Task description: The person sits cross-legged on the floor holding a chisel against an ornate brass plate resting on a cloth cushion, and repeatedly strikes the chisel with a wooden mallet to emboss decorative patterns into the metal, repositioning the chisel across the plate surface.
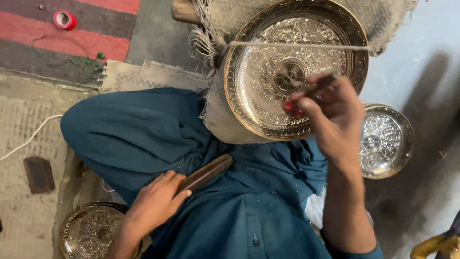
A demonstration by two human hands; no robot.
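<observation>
Engraving pauses over large brass plate (pixel 268 76), propped on burlap at the knees; right hand (pixel 335 115) pinches a thin tool above it; left hand (pixel 155 204) grasps wooden mallet (pixel 206 172) in lap; striking likely needs the tip reseated.

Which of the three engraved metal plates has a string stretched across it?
The large gold-rimmed plate on the burlap, under the right hand; the two smaller plates lie bare.

The right hand (pixel 333 112) is blurred, so the thin tool (pixel 316 86) in its fingers cannot be made out, and it hides part of the large engraved plate (pixel 268 62). The left hand (pixel 153 204) covers one end of the dark wooden handle (pixel 206 172). The bottom edge cuts off the small plate (pixel 91 232), and the yellow object (pixel 438 244) in the corner is too cropped to tell.
</observation>
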